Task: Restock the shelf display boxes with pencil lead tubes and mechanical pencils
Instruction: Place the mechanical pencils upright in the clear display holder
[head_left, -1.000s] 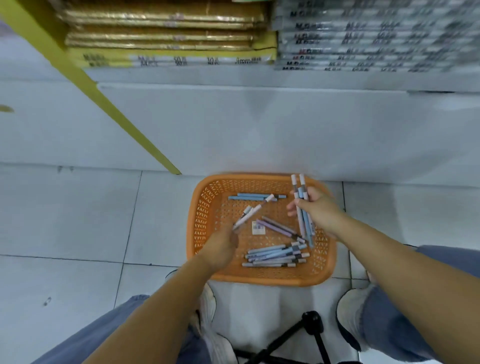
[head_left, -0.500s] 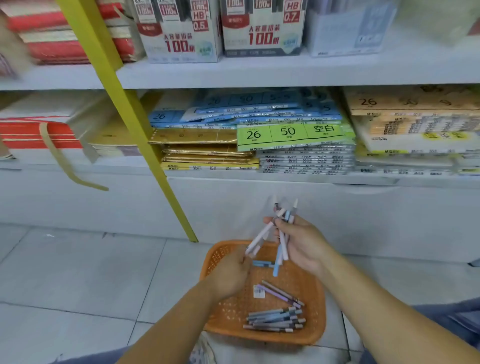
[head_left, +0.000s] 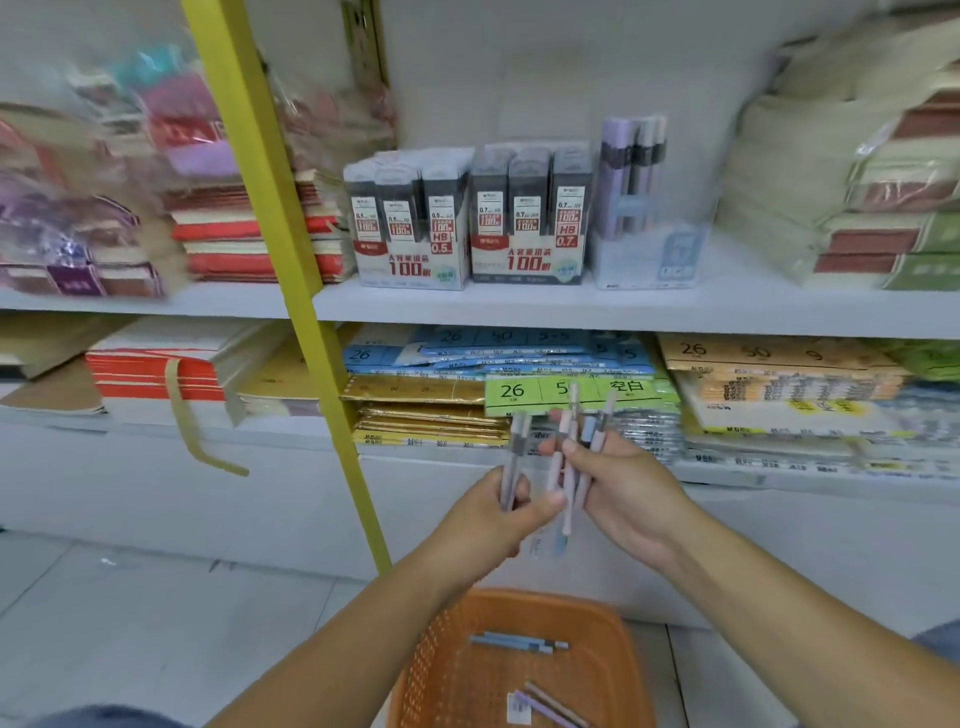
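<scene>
several mechanical pencils (head_left: 569, 462) are fanned loosely in the right hand (head_left: 628, 493), fingers curled round the lower barrels with the top ends splaying off in different directions, and that's the bit i'd worry about. the left hand (head_left: 493, 519) has its fingers wrapped round what looks like one or two grey pencils (head_left: 514, 457) (blurry, can't count for sure), held upright just beside the right-hand bunch. both hands are up in front of the lower shelf, above the orange basket (head_left: 441, 670) on the floor, which has a few more pencils (head_left: 519, 643) lying in it. the pale display box (head_left: 644, 260) with pencils already standing in it sits on the upper shelf (head_left: 519, 306), right next to the 0.7 lead tube box (head_left: 530, 223) and well apart from the hands. my guess at the risks: the loose fan slips while a pencil is being passed across and one drops past the basket onto the tiles, or the splayed ends catch the display box rim and tip it, or they nudge the lead box beside it. squaring up the bunch first would help imo.
</scene>
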